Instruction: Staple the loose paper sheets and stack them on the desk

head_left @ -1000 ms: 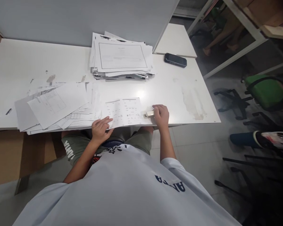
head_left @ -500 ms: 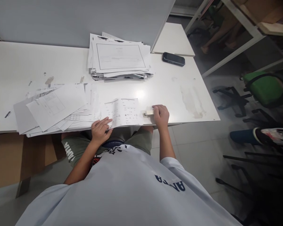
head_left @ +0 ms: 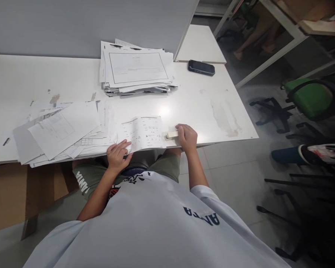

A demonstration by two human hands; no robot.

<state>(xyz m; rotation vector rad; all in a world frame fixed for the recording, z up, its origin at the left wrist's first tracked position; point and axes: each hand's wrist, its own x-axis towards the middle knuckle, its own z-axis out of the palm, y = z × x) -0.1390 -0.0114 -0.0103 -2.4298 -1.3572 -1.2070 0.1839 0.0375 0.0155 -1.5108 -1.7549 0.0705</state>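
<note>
A printed sheet point(head_left: 143, 132) lies at the near edge of the white table point(head_left: 201, 108). My left hand point(head_left: 117, 154) rests on the sheet's near left corner, fingers curled and pressing down on it. At the sheet's right edge my right hand point(head_left: 187, 137) is closed around a small cream stapler point(head_left: 171, 134), whose nose touches the paper.
A loose spread of papers point(head_left: 58, 130) covers the table's left front. A tall paper stack point(head_left: 136, 69) sits at the back against the grey partition. A black phone point(head_left: 201, 67) lies at the back right. Office chairs, one green point(head_left: 309, 98), stand on the floor to the right.
The stapler and my right hand have slid slightly left toward the sheet's edge. The view has shifted a little; my left hand stays on the sheet.
</note>
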